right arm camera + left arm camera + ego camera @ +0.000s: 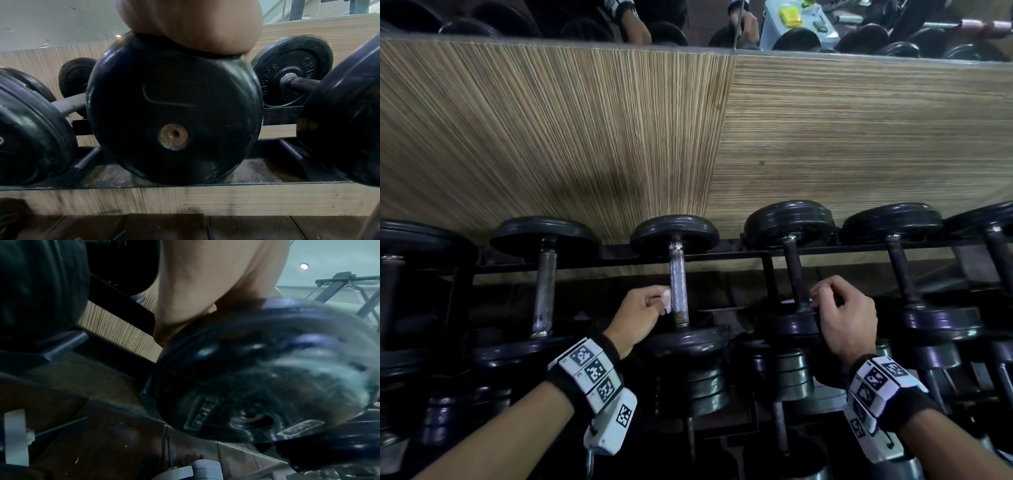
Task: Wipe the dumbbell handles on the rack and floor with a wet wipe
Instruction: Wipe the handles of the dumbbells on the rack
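Left hand pinches wet wipe vs. chrome handle to scrub; right hand grips adjacent handle, prob. bracing.

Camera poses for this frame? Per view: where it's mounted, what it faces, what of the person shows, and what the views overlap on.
Head: worn on the head, looking down at the dumbbell rack against a wood-grain wall; both forearms show, the left hand holding a white wipe beside a steel handle, the right hand gripping a dark handle.
Left wrist: low, facing a blurred black plate; only the palm shows.
Right wrist: low, facing a plate end-on; only the heel of the hand shows.
Shared: all three show black plates and the wood-grain wall.
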